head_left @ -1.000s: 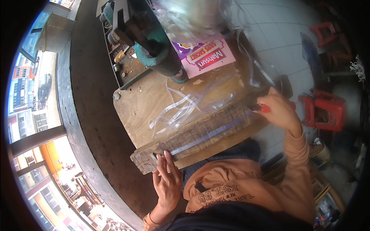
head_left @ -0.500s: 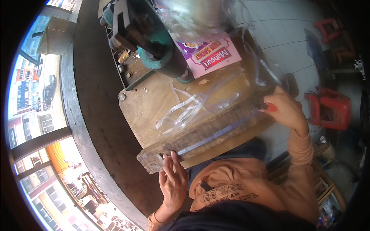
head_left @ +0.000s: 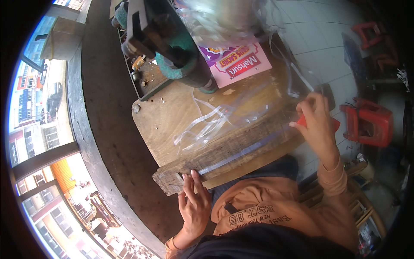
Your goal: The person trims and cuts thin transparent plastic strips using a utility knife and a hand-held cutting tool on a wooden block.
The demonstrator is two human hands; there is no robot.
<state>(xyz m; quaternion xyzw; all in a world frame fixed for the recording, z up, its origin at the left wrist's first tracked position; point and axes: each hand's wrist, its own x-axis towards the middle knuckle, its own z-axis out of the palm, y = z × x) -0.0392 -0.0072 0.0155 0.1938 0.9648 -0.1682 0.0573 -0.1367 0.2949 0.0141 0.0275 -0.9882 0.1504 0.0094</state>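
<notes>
A long wooden block (head_left: 167, 182) lies across the near edge of a wooden tabletop (head_left: 159, 125). Along the block runs a flat, clear plastic strip (head_left: 241, 154). My left hand (head_left: 195, 207) rests its outstretched fingertips on the strip's left end, beside a small stop on the block. At the block's right end, my right hand (head_left: 318, 125) is closed around a red-handled tool (head_left: 335, 125); the fingers hide most of it, so its exact kind does not show. Loose clear strips (head_left: 220, 114) lie tangled on the tabletop beyond the block.
A green and black machine (head_left: 177, 60) stands at the far side, next to a tray (head_left: 148, 88) of small parts. A pink printed sheet (head_left: 246, 64) lies under a bundle of clear strips (head_left: 224, 21). Red stools (head_left: 368, 123) stand on the tiled floor to the right.
My right hand has turned upright and its forearm has swung inward, showing more of the red handle. The left hand stays in place on the strip.
</notes>
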